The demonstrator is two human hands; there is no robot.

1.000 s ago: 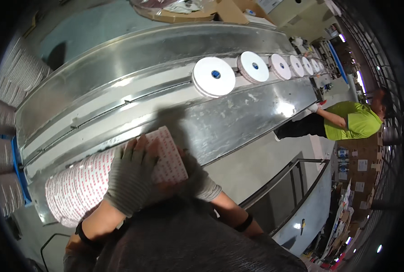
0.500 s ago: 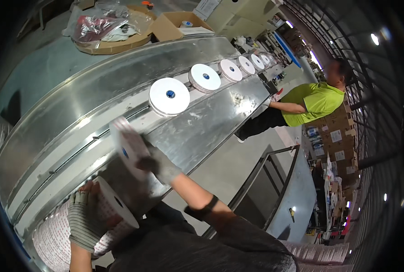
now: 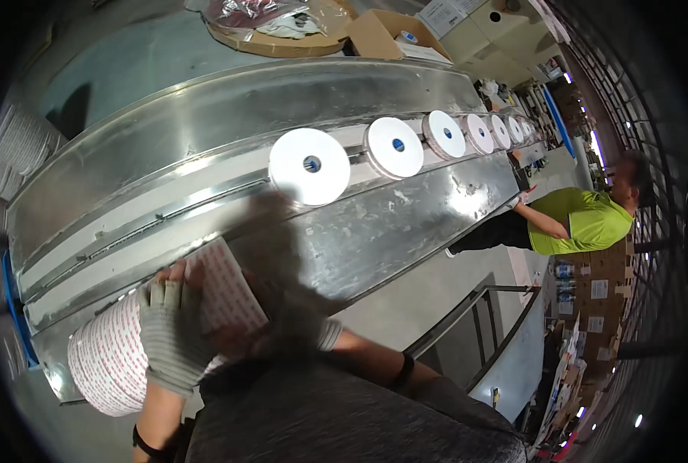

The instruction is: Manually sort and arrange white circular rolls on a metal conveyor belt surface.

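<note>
At the lower left, a row of white tape rolls with red print (image 3: 104,359) lies on its side, packed face to face. My left hand (image 3: 175,339), in a grey knit glove, is curled over the right-hand end of this row, its fingers closed on the rolls. My right hand (image 3: 294,305), also gloved, is smeared by motion just right of that end, and its fingers cannot be made out. Beyond it, the nearest flat-lying tape roll (image 3: 291,166) rests on the conveyor track, white face up with a blue-marked core.
Several more tape rolls (image 3: 390,158) line the conveyor (image 3: 344,239) towards the far right. A person (image 3: 575,220) in a bright yellow-green shirt stands at its right side. An open carton (image 3: 375,35) sits behind, and a metal-framed table (image 3: 483,339) stands at the right.
The roll my right hand was carrying has gone from its grasp, and another roll now lies at the near end of the conveyor line. My right hand has come back towards the row. The view has shifted.
</note>
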